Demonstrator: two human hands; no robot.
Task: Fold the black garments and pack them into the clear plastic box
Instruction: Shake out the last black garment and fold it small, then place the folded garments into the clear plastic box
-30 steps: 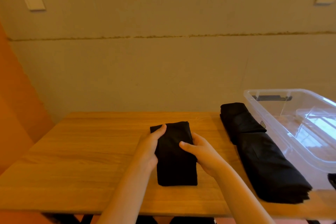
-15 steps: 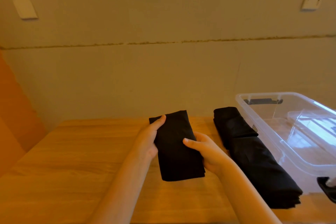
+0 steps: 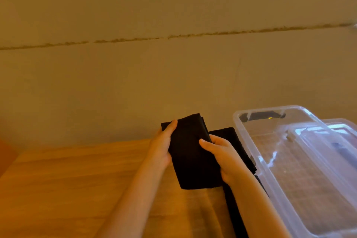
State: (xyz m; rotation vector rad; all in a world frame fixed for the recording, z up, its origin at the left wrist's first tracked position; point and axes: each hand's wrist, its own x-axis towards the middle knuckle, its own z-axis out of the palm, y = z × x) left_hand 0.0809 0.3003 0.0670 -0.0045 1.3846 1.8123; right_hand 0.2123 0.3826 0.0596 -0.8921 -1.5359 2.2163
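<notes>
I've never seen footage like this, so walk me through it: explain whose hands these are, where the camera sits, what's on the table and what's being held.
No machine here: a person works with bare hands, and one wide-angle camera worn on their head looks forward and down, so the arms reach in from the bottom of the picture. The left hand and right hand grip a folded black garment by its two sides, held above the wooden table. Beside it, partly hidden by the right arm, another folded black garment lies on the table. To the right stands the open clear plastic box; no clothing shows inside it.
</notes>
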